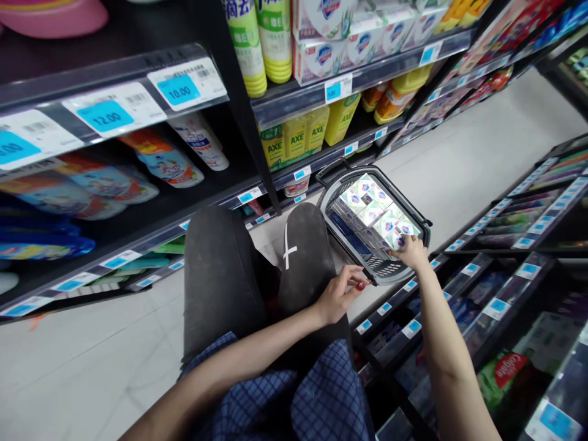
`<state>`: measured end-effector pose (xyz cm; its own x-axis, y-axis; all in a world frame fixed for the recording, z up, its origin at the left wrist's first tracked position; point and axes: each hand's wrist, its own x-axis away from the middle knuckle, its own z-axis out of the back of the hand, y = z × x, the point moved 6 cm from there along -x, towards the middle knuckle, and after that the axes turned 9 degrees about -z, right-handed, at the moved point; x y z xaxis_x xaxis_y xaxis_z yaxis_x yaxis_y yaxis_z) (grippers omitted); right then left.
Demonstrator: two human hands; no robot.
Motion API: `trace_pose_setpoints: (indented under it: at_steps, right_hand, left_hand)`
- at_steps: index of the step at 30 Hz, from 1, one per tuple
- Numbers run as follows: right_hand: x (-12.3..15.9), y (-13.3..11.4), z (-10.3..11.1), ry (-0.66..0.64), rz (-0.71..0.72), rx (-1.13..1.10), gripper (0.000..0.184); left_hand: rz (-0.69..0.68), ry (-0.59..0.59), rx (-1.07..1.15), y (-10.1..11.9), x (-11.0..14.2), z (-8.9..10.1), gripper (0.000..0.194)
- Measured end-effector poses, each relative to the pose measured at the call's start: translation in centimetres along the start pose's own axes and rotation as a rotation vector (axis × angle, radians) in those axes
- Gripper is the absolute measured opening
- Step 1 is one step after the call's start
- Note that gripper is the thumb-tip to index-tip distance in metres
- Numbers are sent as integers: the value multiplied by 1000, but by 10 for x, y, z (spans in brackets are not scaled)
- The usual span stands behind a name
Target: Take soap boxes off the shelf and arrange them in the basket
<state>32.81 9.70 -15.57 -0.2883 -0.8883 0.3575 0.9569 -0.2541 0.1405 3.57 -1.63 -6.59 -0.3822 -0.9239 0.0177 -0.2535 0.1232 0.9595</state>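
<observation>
A black-rimmed shopping basket [327, 195] stands on the floor just beyond my right knee. Several white soap boxes [367, 211] with green and blue print lie inside it in rows. My right hand [414, 252] reaches into the basket's near right corner, with its fingers closed on a soap box [395, 228] there. Beside the near rim is my left hand [340, 295], its fingers loosely bent and a little apart. It appears to hold nothing, and whether its fingertips touch the rim I cannot tell.
Left shelves hold stacked soap boxes [321, 58], yellow AXE packs [296, 136] and cleaner bottles [168, 162]. On the right, low shelves carry toothpaste boxes [509, 367]. A pale tiled aisle [478, 128] runs between them. My bent knees [305, 245] are close to the basket.
</observation>
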Motion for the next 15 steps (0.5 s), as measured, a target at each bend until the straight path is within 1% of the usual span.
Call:
trace_pose_setpoints:
  at_steps: [4, 6, 7, 8, 10, 11, 13, 14, 15]
  right_hand:
    - [4, 2, -2, 18, 16, -22, 67]
    - [4, 8, 0, 64, -4, -58, 70]
    - [4, 12, 2, 111, -31, -98, 73]
    - [5, 16, 6, 186, -71, -170, 72]
    - [14, 16, 14, 317, -123, -374, 66]
    - [24, 10, 17, 344, -111, -489, 63]
    - [55, -15, 26, 349, -19, -691, 56]
    - [76, -32, 32, 335, 40, -754, 51]
    - [101, -49, 41, 326, 119, -786, 46]
  left_hand:
    - [-8, 2, -25, 0, 3, -1, 45]
    - [-3, 16, -41, -3, 3, -1, 46]
    - [-9, 16, -55, -7, 2, -1, 47]
    - [-24, 16, -76, -10, -1, -1, 49]
    - [-41, 26, -114, -22, -7, 0, 52]
    - [-37, 23, -127, -28, -10, 0, 54]
    - [-5, 10, -151, -38, -15, 0, 49]
    - [24, -5, -158, -39, -18, 0, 44]
    - [47, -25, -164, -34, -21, 1, 39]
